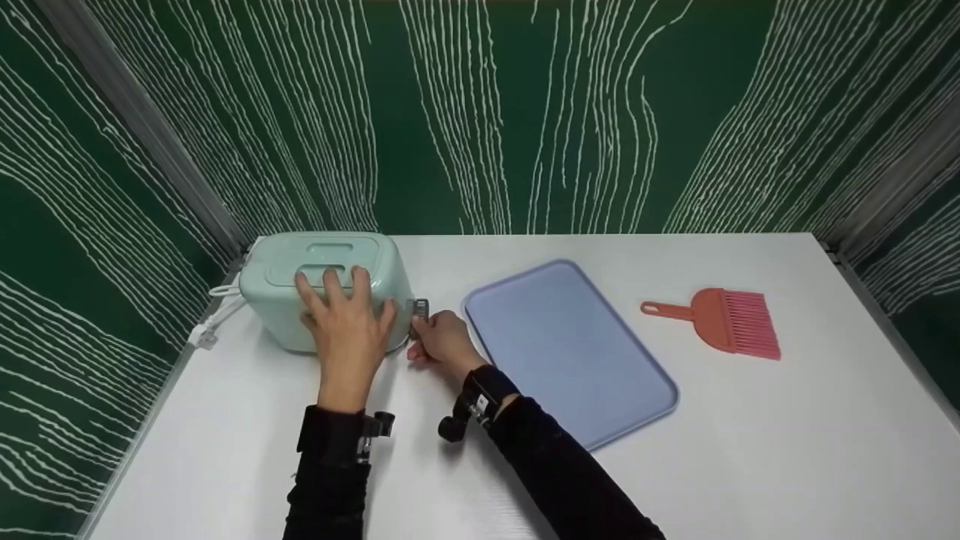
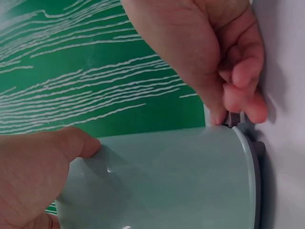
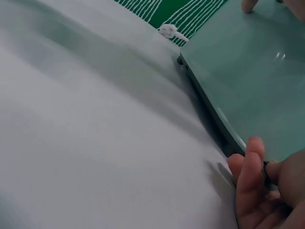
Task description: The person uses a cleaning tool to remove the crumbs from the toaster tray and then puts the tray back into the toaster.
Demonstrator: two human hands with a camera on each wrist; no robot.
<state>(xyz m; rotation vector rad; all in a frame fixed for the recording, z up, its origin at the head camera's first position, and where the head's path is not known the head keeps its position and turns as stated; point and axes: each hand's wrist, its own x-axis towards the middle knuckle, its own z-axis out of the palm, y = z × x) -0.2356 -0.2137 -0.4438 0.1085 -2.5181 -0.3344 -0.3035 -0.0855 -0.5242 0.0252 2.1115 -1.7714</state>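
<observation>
toaster (image 1: 279,307): we see it standing left of centre.
left hand (image 1: 345,330): we see its fingers spread, resting across the toaster's top.
right hand (image 1: 446,341): we see thumb and fingers pinching a small dark control (image 2: 233,119) at the toaster's end.
blue tray (image 1: 562,352): lying right of centre.
red brush (image 1: 720,319): we spot it at the frame's right.

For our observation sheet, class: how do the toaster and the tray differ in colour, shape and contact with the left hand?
The toaster is mint green; the tray is lavender-blue.
The toaster is tall and boxy; the tray is thin and flat.
The left hand holds the toaster, but not the tray.
Both have rounded corners and rest on the white table.
</observation>
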